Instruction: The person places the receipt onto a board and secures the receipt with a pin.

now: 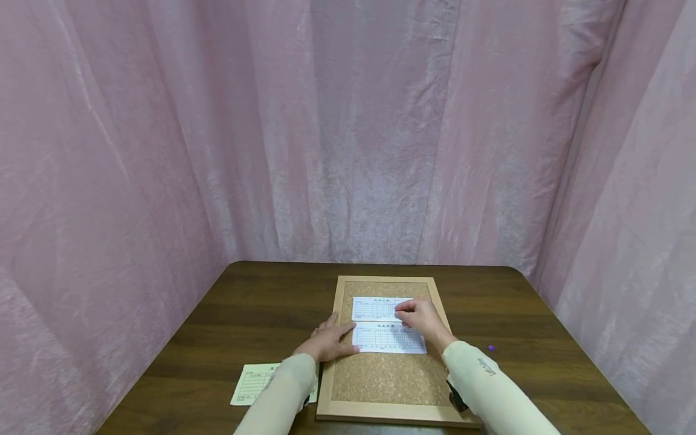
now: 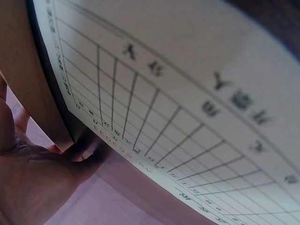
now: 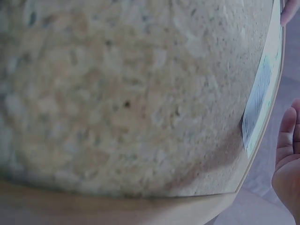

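Observation:
A wood-framed cork board (image 1: 388,380) lies on the table with two white printed forms on it, an upper form (image 1: 372,309) and a lower form (image 1: 380,338). My left hand (image 1: 328,339) rests spread over the board's left frame, thumb and a fingertip at the lower form's left edge. Over the right part of the upper form, my right hand (image 1: 424,319) pinches a tiny reddish thing, apparently a push pin, mostly hidden by the fingers. A small green spot shows at the upper form's top edge. The right wrist view shows mostly bare cork (image 3: 126,131).
Left of the board lies a pale green printed form (image 1: 252,383), partly under the left sleeve; the left wrist view shows a printed form (image 2: 164,126) close up. A small purple pin-like thing (image 1: 491,347) is on the dark wooden table (image 1: 522,314) at right. Pink curtains (image 1: 380,151) surround the table.

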Demonstrator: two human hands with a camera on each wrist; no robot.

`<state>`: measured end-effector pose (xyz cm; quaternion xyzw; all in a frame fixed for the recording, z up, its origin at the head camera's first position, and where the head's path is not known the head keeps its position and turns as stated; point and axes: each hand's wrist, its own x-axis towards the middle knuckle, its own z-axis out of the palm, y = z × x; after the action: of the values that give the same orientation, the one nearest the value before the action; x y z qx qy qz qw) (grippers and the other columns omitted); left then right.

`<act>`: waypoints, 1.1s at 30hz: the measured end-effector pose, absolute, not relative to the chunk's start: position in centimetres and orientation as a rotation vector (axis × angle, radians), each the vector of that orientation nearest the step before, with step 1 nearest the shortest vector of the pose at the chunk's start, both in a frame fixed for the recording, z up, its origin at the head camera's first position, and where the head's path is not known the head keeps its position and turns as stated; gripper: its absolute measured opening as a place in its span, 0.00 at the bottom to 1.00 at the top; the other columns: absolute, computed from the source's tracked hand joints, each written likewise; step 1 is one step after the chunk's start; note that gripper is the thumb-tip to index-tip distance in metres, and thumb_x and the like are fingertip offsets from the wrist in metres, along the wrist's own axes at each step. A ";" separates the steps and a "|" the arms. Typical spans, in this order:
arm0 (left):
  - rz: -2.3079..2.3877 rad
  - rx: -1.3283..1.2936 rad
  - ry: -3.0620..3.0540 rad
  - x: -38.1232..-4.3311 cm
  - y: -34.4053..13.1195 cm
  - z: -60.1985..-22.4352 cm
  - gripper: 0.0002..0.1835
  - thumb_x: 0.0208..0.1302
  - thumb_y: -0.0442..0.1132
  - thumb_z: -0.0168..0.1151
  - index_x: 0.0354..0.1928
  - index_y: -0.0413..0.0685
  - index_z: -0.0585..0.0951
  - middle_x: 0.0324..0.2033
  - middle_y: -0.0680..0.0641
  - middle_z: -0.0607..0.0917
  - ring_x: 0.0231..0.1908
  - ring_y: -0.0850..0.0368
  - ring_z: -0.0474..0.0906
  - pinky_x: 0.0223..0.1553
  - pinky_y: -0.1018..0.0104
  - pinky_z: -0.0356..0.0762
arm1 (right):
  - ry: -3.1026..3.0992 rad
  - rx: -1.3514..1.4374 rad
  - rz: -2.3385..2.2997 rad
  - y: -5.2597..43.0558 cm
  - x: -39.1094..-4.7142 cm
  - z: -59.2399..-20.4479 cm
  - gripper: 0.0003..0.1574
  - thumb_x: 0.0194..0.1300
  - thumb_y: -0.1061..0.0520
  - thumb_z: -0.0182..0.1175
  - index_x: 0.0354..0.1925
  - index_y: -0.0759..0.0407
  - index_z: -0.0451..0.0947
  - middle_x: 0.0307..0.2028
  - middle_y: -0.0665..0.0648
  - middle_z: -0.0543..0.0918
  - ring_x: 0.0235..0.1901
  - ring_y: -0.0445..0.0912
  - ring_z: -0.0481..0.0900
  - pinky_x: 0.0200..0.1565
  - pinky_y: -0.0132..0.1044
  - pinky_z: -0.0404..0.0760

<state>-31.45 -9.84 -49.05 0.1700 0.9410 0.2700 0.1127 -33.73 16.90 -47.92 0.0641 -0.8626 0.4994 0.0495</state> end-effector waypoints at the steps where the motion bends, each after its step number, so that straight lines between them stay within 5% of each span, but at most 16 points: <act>1: 0.795 0.500 2.761 -31.5 -9.9 -49.1 0.39 0.62 0.58 0.68 0.73 0.57 0.69 0.76 0.34 0.47 0.72 0.27 0.46 0.67 0.33 0.47 | -2.630 0.208 1.500 16.8 -33.8 -48.0 0.08 0.62 0.66 0.66 0.40 0.70 0.85 0.31 0.55 0.84 0.24 0.42 0.79 0.28 0.32 0.79; 13: 0.805 0.502 2.756 -31.3 -9.9 -49.1 0.39 0.62 0.58 0.68 0.73 0.58 0.69 0.76 0.35 0.47 0.72 0.28 0.46 0.67 0.32 0.47 | -2.717 0.235 1.387 15.9 -34.1 -48.6 0.04 0.62 0.61 0.68 0.36 0.60 0.87 0.30 0.50 0.85 0.25 0.41 0.78 0.29 0.35 0.76; 33: 0.788 0.479 2.753 -31.3 -9.9 -49.0 0.39 0.62 0.60 0.67 0.73 0.60 0.68 0.76 0.36 0.47 0.72 0.28 0.46 0.66 0.30 0.49 | -2.787 0.290 1.407 15.4 -34.6 -49.3 0.02 0.64 0.60 0.67 0.35 0.58 0.86 0.29 0.49 0.84 0.27 0.42 0.78 0.31 0.36 0.76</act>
<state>-31.26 -9.87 -48.98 0.1638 0.9415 0.2696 0.1188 -34.61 15.37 -49.26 0.0924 -0.8888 0.4489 0.0032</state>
